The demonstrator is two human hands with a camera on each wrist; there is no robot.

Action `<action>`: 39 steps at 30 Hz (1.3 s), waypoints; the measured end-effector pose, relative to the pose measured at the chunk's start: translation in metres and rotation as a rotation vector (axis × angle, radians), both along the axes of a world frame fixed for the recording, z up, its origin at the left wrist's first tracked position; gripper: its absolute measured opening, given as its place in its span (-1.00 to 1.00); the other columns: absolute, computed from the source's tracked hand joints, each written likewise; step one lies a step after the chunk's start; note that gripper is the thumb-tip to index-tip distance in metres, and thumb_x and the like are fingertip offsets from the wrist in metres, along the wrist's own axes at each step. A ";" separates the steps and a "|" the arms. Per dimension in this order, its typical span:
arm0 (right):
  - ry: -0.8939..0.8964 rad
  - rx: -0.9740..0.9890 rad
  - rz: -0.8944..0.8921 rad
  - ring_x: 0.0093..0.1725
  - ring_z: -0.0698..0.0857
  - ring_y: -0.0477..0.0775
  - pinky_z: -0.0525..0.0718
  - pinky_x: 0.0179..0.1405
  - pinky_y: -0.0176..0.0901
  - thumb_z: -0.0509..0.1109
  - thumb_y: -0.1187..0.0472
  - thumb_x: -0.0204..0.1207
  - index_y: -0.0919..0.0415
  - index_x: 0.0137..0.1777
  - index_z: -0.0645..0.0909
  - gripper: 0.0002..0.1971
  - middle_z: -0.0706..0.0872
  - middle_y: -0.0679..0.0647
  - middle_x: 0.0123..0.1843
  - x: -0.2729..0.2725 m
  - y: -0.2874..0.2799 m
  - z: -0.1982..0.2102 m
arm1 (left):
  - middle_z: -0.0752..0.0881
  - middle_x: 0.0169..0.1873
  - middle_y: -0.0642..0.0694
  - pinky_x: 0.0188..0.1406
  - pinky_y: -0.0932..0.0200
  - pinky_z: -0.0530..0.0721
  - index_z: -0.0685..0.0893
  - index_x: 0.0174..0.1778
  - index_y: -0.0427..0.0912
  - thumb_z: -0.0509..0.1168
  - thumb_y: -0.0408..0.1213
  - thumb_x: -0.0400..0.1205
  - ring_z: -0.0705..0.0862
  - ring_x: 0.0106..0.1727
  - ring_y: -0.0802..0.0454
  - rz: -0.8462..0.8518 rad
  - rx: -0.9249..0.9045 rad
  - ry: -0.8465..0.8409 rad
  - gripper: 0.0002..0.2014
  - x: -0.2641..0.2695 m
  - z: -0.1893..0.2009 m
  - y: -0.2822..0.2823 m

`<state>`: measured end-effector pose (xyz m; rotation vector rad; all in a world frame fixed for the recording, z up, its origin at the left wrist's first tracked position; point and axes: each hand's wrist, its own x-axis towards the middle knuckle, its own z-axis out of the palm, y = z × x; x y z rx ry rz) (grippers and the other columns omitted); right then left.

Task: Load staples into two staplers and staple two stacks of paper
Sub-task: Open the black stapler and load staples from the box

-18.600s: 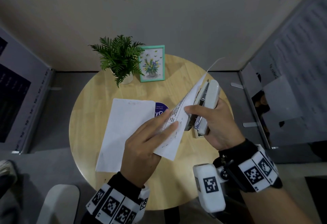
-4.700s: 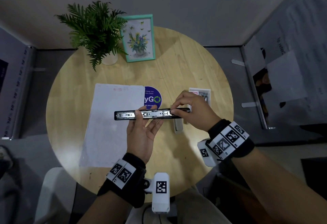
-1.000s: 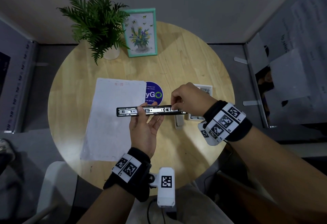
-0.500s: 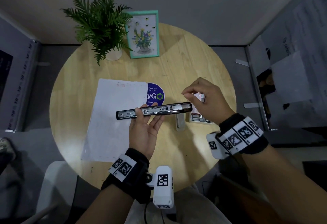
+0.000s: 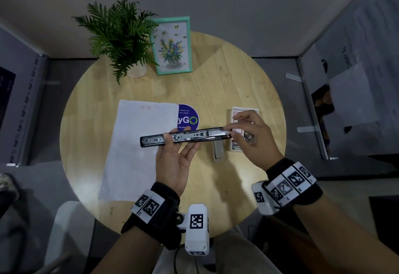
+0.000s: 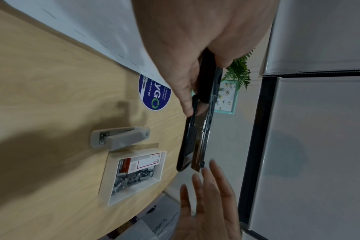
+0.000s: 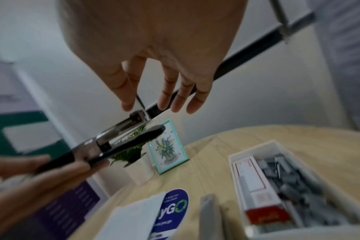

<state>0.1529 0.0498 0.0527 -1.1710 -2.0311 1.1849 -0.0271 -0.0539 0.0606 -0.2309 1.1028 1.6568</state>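
My left hand (image 5: 177, 138) grips a black stapler (image 5: 185, 137) that is swung fully open and held level above the table, metal channel up. A bright strip lies in the channel's right part (image 5: 217, 132). My right hand (image 5: 233, 132) hovers at the stapler's right end with fingers straight and spread, holding nothing; the right wrist view shows the same hand (image 7: 144, 105) just above the metal tip (image 7: 138, 116). A grey stapler (image 5: 218, 152) lies shut on the table. A stack of white paper (image 5: 138, 148) lies to the left.
A white tray (image 5: 245, 107) of loose staples with a red and white staple box (image 7: 255, 186) sits right of the grey stapler. A blue round sticker (image 5: 187, 118), a potted plant (image 5: 121, 33) and a picture frame (image 5: 172, 44) stand farther back on the round wooden table (image 5: 237, 74).
My right hand let go of the stapler's right end, rose a little over the tray, then came back beside that end with its fingers spread. The left hand keeps the stapler still.
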 end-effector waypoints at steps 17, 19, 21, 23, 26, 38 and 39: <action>0.563 -1.047 -0.292 -0.06 0.83 0.33 0.82 -0.12 -0.17 0.10 0.39 0.68 0.43 0.06 0.68 -0.71 0.82 0.31 0.01 -0.039 -0.026 0.000 | 0.73 0.07 -0.04 0.25 0.05 0.68 0.56 0.24 0.02 0.11 -0.31 0.75 0.70 0.17 -0.07 -0.170 0.082 0.496 -0.78 -0.007 0.007 -0.011; 0.580 -1.047 -0.290 -0.05 0.82 0.37 0.81 -0.14 -0.17 0.10 0.39 0.68 0.45 0.07 0.67 -0.72 0.82 0.33 -0.01 -0.044 -0.029 0.000 | 0.70 0.03 0.03 0.26 0.04 0.62 0.56 0.23 0.02 0.18 -0.33 0.73 0.69 0.12 0.05 -0.205 0.089 0.572 -0.78 -0.008 0.008 -0.013; 0.599 -1.057 -0.284 -0.03 0.81 0.40 0.82 -0.13 -0.16 0.11 0.39 0.67 0.47 0.09 0.65 -0.72 0.82 0.34 0.00 -0.047 -0.033 -0.001 | 0.68 0.03 0.15 0.26 0.03 0.60 0.59 0.24 0.05 0.25 -0.31 0.67 0.66 0.11 0.05 -0.235 0.070 0.675 -0.75 -0.009 0.007 -0.015; 0.613 -1.071 -0.277 -0.02 0.80 0.41 0.82 -0.15 -0.17 0.12 0.40 0.66 0.46 0.08 0.66 -0.73 0.82 0.33 0.00 -0.052 -0.036 -0.001 | 0.64 0.15 0.05 0.24 0.20 0.59 0.62 0.25 0.10 0.29 -0.40 0.64 0.65 0.18 0.03 -0.282 0.050 0.826 -0.66 -0.010 0.007 -0.018; 0.607 -1.066 -0.257 0.00 0.78 0.35 0.81 -0.16 -0.15 0.14 0.37 0.65 0.41 0.01 0.70 -0.73 0.82 0.29 -0.01 -0.057 -0.039 -0.003 | 0.48 0.28 -0.11 0.21 0.45 0.54 0.65 0.24 0.05 0.30 -0.60 0.57 0.56 0.28 0.31 -0.377 0.051 0.962 -0.53 -0.014 0.007 -0.022; -0.059 -0.964 0.056 -0.35 0.66 0.11 0.57 -0.32 -0.08 0.64 0.09 0.28 0.24 -0.11 0.61 -0.67 0.76 0.16 -0.31 -0.071 -0.071 -0.048 | 0.60 0.36 0.02 0.16 0.37 0.61 0.59 0.30 0.04 0.13 -0.67 0.56 0.61 0.33 -0.08 -0.686 -0.167 0.876 -0.44 -0.066 -0.034 -0.045; -0.114 -0.934 0.063 -0.37 0.64 0.11 0.56 -0.36 -0.11 0.64 0.10 0.27 0.23 -0.13 0.58 -0.66 0.74 0.15 -0.33 -0.072 -0.075 -0.056 | 0.57 0.36 -0.02 0.19 0.35 0.58 0.56 0.33 0.03 0.17 -0.60 0.59 0.60 0.32 -0.07 -0.681 -0.298 0.957 -0.50 -0.077 -0.043 -0.049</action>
